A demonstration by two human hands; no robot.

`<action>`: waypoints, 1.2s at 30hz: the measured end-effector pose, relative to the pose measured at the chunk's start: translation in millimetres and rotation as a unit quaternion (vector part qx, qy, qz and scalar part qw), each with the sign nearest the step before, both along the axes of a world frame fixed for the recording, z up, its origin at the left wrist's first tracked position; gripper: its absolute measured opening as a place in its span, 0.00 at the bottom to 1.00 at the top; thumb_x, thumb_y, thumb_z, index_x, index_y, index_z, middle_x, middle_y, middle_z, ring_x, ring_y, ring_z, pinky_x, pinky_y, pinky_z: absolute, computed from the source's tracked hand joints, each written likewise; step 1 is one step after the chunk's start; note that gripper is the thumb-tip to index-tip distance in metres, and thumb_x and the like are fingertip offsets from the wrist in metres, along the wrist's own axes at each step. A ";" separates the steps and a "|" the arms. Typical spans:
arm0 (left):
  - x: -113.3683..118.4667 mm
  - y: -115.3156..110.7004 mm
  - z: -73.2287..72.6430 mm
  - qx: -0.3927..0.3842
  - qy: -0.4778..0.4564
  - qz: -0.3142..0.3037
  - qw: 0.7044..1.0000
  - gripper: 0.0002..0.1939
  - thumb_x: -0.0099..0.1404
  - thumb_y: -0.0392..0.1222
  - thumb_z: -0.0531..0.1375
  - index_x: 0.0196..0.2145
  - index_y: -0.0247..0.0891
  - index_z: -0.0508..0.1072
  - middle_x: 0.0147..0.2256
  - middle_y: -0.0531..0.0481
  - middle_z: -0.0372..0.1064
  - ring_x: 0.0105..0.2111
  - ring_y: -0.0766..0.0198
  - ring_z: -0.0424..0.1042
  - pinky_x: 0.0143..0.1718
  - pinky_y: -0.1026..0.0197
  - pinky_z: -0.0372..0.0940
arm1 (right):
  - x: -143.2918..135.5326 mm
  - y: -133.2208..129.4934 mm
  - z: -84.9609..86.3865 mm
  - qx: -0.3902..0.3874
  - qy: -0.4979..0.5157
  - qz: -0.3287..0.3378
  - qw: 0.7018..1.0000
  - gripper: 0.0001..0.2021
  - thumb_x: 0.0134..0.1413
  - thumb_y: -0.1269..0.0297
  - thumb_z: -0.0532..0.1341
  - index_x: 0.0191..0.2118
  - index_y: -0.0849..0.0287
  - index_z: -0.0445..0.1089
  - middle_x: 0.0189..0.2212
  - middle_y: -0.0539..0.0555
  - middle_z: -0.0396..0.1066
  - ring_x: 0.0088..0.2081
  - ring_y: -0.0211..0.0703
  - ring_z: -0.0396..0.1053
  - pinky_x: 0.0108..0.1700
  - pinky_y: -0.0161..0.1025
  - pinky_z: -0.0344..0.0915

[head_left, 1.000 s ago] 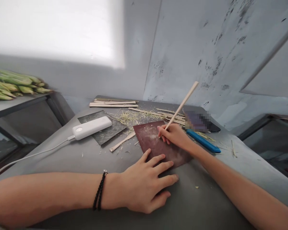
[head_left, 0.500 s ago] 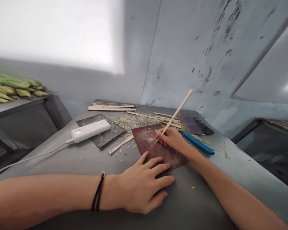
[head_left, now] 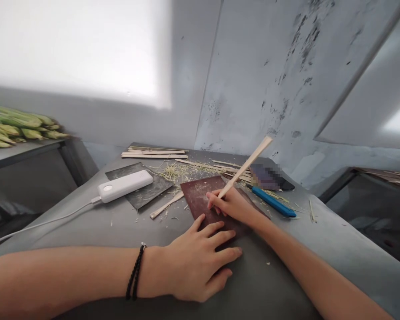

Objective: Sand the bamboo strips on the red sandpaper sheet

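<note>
My right hand [head_left: 231, 205] grips a pale bamboo strip [head_left: 248, 163] between thumb and fingers. The strip's upper end slants up to the right, and its lower end is hidden by my fingers over a reddish-brown sheet of sandpaper [head_left: 196, 190]. Whitish dust marks the sheet. My left hand [head_left: 200, 258] lies spread, its fingertips on the near edge of the sandpaper and the rest on the grey table. A blue utility knife [head_left: 274, 202] lies right of the sandpaper. Another shaped bamboo piece [head_left: 166, 206] rests to its left.
A white power bank [head_left: 125, 185] with a cable sits partly on a dark sheet [head_left: 148, 195]. Bamboo strips [head_left: 153, 155] and shavings [head_left: 176, 172] lie at the back, a phone [head_left: 266, 177] at the back right. Corn ears [head_left: 16, 124] lie on a shelf at left.
My right hand has slid slightly left and down along the sandpaper, and the bamboo strip leans lower, showing its wider face. My left hand has stayed in place.
</note>
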State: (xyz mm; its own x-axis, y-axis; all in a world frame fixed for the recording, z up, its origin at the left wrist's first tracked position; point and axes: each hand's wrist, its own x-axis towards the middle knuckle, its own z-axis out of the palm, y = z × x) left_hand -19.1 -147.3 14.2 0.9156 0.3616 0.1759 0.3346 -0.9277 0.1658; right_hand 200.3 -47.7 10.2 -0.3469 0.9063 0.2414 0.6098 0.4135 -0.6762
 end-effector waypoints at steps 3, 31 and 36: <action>-0.1 0.0 0.9 -0.003 0.002 -0.007 1.000 0.24 0.81 0.50 0.50 0.69 0.44 0.66 0.72 0.39 0.62 0.72 0.36 0.60 0.67 0.19 0.57 | -0.4 -1.5 -0.9 -0.010 0.016 -0.012 1.000 0.25 0.72 0.48 0.55 0.27 0.57 0.76 0.17 0.49 0.69 0.21 0.38 0.66 0.28 0.36 0.60; -5.7 15.5 -6.9 0.105 -0.024 -0.017 0.994 0.20 0.84 0.51 0.51 0.66 0.52 0.72 0.71 0.54 0.65 0.69 0.54 0.66 0.75 0.39 0.56 | 63.8 -18.2 7.1 -0.115 0.029 0.040 0.992 0.17 0.71 0.45 0.61 0.51 0.45 0.83 0.49 0.56 0.82 0.48 0.55 0.80 0.43 0.42 0.76; -6.6 18.8 -3.1 0.086 -0.008 -0.020 0.996 0.20 0.84 0.51 0.51 0.66 0.51 0.73 0.71 0.55 0.64 0.70 0.53 0.65 0.76 0.39 0.55 | 74.6 -4.6 8.8 -0.061 -0.005 0.042 0.997 0.25 0.71 0.47 0.63 0.68 0.43 0.72 0.53 0.57 0.81 0.48 0.52 0.81 0.47 0.42 0.77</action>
State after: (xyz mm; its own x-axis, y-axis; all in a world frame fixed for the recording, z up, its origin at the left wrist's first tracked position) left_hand -25.7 -128.5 11.1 0.9253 0.2881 0.2466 0.2952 -0.9554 0.0082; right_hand 274.9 -52.3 19.1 -0.4243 0.8965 0.1275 0.5841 0.3786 -0.7180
